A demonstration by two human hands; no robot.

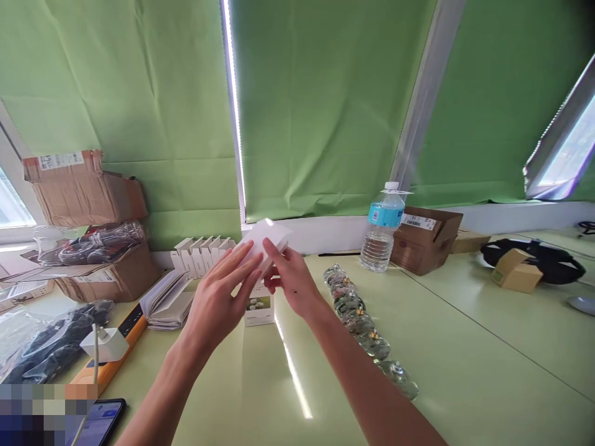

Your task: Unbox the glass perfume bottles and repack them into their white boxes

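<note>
I'm watching the left hand [218,294] and right hand [290,279] pinching a white paper carton [263,244] between their fingertips, holding it up above the far edge of the green table [446,347]. Just left of it, a row of white cartons [199,257] is standing along that edge; a photo-printed box [259,306] is sitting below the hands, and a water bottle [382,232] is standing off to the right.

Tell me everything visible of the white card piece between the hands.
The white card piece looks like plain paperboard, perhaps a folded carton; no print shows. It is tilted, held in the air between the left hand and right hand, whose fingers touch it and hide its lower part.
</note>
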